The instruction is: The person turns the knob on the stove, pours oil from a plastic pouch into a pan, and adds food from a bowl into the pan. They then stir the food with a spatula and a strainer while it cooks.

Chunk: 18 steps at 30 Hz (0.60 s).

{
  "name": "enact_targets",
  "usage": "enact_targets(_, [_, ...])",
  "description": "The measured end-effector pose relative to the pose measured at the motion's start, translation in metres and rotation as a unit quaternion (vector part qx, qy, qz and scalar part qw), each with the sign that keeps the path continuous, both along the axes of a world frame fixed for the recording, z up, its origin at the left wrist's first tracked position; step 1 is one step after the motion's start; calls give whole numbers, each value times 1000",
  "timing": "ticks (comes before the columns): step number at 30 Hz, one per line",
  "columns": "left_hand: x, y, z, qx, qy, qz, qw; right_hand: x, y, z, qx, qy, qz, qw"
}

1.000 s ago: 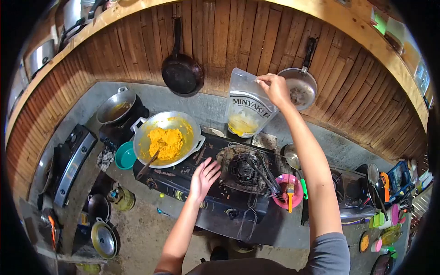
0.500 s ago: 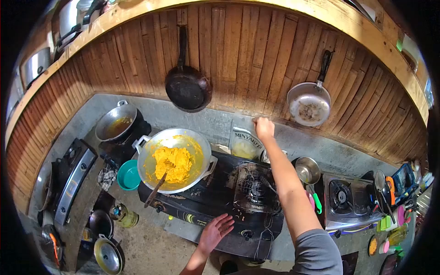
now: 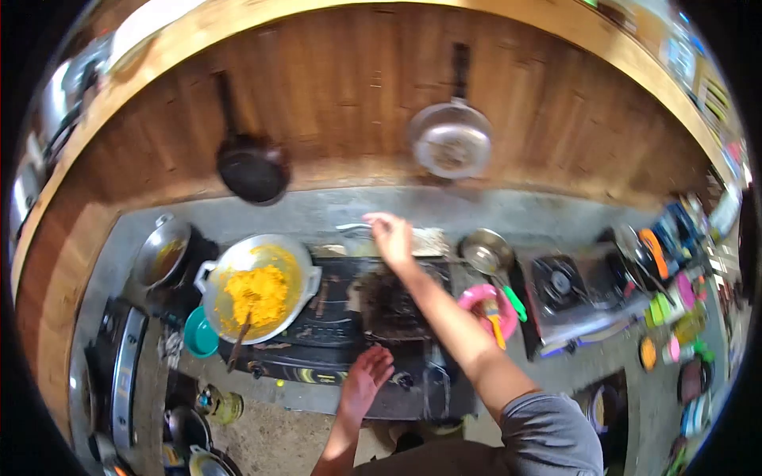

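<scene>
My right hand (image 3: 390,239) reaches to the back of the black stove (image 3: 333,289), beside a clear plastic bag (image 3: 360,244) against the grey ledge. Its fingers point left near the bag's top; blur hides whether they grip it. My left hand (image 3: 368,376) hovers over the stove's front edge, fingers stretched out, holding nothing. On the stove's left side sits a large metal wok (image 3: 295,305) with yellow mash (image 3: 258,292) in it. A spatula with a wooden handle (image 3: 238,343) rests in the mash. Under my right forearm lies the dark right burner area (image 3: 393,305).
A pink bowl (image 3: 474,297) with a brush (image 3: 494,317) stands right of my forearm, near a small saucepan (image 3: 486,251). Farther right is a silver stove (image 3: 583,297). A teal bowl (image 3: 201,333) is left of the wok. Two pans, one dark (image 3: 254,170), one silver (image 3: 451,141), hang above.
The view has turned to the right, so the scene sits farther left. My right fingers now point left rather than forming a fist by the wall. The pink bowl shows more fully.
</scene>
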State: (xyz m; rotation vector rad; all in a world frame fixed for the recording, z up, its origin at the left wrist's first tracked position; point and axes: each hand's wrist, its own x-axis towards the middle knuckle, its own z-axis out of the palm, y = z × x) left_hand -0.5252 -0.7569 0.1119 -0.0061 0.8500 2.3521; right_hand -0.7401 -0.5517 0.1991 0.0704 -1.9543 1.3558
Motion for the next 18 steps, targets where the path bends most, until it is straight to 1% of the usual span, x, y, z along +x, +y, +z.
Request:
enact_targets(1, [0,12,3,-13,10,-7,1000,34,2,-6,-70,97,107,987])
enact_targets(2, [-1,28,9,-24,23,-17,999,78,5,-10,-158,56,193,967])
enact_targets(3, [0,47,18,-35,34,-32,998,119,17,-8,3,85,140,987])
enact_targets(4, [5,66,29,-46,44,-47,997,155,20,-21,-299,113,306,897])
enact_targets(5, [13,87,41,-56,55,-59,995,202,31,-23,-321,-63,181,927])
enact_targets(6, [25,110,56,-54,100,-91,989,242,45,-30,-326,-83,127,933])
enact_targets(7, [39,135,66,-72,123,-117,983,283,64,-39,-370,-137,97,914])
enact_targets(8, [55,157,71,-90,150,-140,975,323,82,-48,-377,-157,59,911])
enact_targets(10, [90,207,57,-85,175,-235,952,396,117,-64,-385,-192,-6,903])
enact_targets(11, [110,232,52,-80,190,-277,939,427,128,-73,-412,-183,-19,893])
enact_targets(12, [137,256,52,-117,205,-324,916,461,139,-83,-436,-174,-29,883])
enact_targets(13, [167,281,46,-126,210,-359,901,494,153,-84,-454,-170,-39,874])
enact_targets(14, [201,307,39,-132,210,-390,887,524,164,-85,-466,-153,-91,867])
enact_targets(15, [243,331,41,-143,235,-383,882,552,168,-73,-477,-139,-140,857])
enact_targets(16, [279,355,32,-122,288,-360,879,583,178,-68,-484,-127,-186,846])
enact_targets(17, [312,377,13,-107,340,-334,873,617,198,-77,-492,-156,-176,838])
enact_targets(18, [342,394,-7,-99,390,-310,861,646,216,-85,-465,-148,-199,850])
